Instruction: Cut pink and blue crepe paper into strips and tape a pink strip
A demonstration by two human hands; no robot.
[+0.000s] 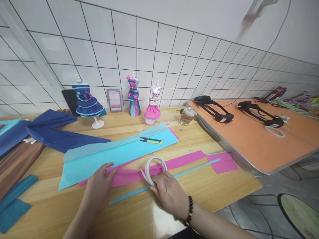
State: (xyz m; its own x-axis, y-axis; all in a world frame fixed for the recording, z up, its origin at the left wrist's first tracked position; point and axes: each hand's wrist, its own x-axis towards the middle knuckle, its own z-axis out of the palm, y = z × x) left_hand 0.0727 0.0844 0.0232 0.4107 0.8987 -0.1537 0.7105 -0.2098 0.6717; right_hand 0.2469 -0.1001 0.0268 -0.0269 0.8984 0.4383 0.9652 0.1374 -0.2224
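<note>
A roll of white tape (147,170) stands on edge in my right hand (169,194), whose fingers are closed round its lower right side. A short loose end of tape hangs off the roll's left side. Under the roll lies a long pink fabric strip (185,160). My left hand (101,181) pinches this strip near its left end, thumb and forefinger at its upper edge. A narrow light blue strip (132,195) runs along the near side of the pink one. Behind them is a folded turquoise fabric sheet (99,162) with yellow-and-black thread snips (151,140) on top.
Three small dress forms in doll clothes, one in a navy dress (87,101), stand along the tiled wall. A glass (188,116) sits by the orange table (254,146). Navy cloth (52,127) and brown cloth (22,159) lie left; a pink piece (225,163) lies right.
</note>
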